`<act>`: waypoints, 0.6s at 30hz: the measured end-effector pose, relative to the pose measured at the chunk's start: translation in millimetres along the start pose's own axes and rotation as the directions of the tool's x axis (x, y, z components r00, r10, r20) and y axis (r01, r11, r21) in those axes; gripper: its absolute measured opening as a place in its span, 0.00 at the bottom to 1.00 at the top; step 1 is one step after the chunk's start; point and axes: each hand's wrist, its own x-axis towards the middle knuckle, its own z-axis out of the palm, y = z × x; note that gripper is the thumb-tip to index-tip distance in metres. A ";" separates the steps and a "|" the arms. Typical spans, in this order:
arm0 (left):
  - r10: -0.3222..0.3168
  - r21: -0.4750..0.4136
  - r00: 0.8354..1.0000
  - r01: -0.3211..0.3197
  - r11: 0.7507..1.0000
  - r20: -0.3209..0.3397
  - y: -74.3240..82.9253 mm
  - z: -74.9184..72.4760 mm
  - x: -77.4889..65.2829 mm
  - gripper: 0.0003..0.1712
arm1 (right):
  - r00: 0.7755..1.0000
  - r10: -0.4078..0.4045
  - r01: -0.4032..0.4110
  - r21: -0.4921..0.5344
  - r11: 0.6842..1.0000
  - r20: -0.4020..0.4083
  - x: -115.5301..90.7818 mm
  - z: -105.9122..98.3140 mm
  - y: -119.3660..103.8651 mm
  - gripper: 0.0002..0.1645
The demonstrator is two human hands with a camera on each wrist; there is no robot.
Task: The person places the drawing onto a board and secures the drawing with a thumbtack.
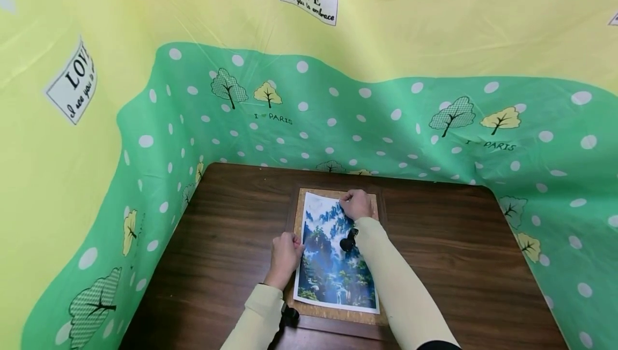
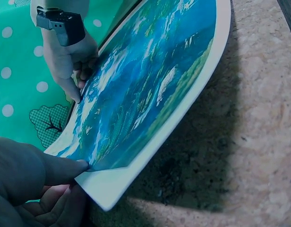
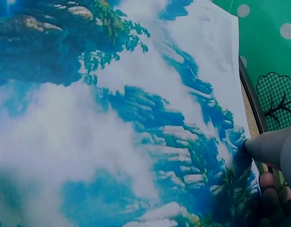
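Observation:
A printed picture of blue mountains and waterfalls [image 1: 321,259], with a white border, lies over a cork board [image 1: 338,315] on the table. My left hand [image 1: 284,257] pinches the print at its left edge. In the left wrist view the thumb [image 2: 65,169] presses the top of the paper near a corner, fingers underneath, and the paper bows up off the cork [image 2: 263,113]. At the far edge, right of middle, my right hand [image 1: 358,206] pinches the paper; its thumb [image 3: 268,147] lies on top in the right wrist view, with curled fingers below.
The brown wooden table [image 1: 449,253] extends on both sides of the board. A dark wooden frame [image 1: 347,329] borders the cork. Behind and beside the table hangs a green and yellow curtain [image 1: 376,124] with dots and trees. A small black camera [image 1: 347,243] sits at the right wrist.

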 end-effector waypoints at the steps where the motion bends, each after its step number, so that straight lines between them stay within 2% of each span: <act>1: -0.003 -0.002 1.000 0.003 1.000 0.002 -0.2 0.5 -0.7 0.17 | 1.000 0.002 -0.002 0.001 1.000 -0.003 -0.9 0.0 -0.3 0.07; 18: -0.008 -0.013 1.000 0.008 1.000 0.005 -1.2 0.8 -2.4 0.18 | 1.000 0.010 -0.010 -0.007 1.000 -0.024 3.9 4.7 0.1 0.09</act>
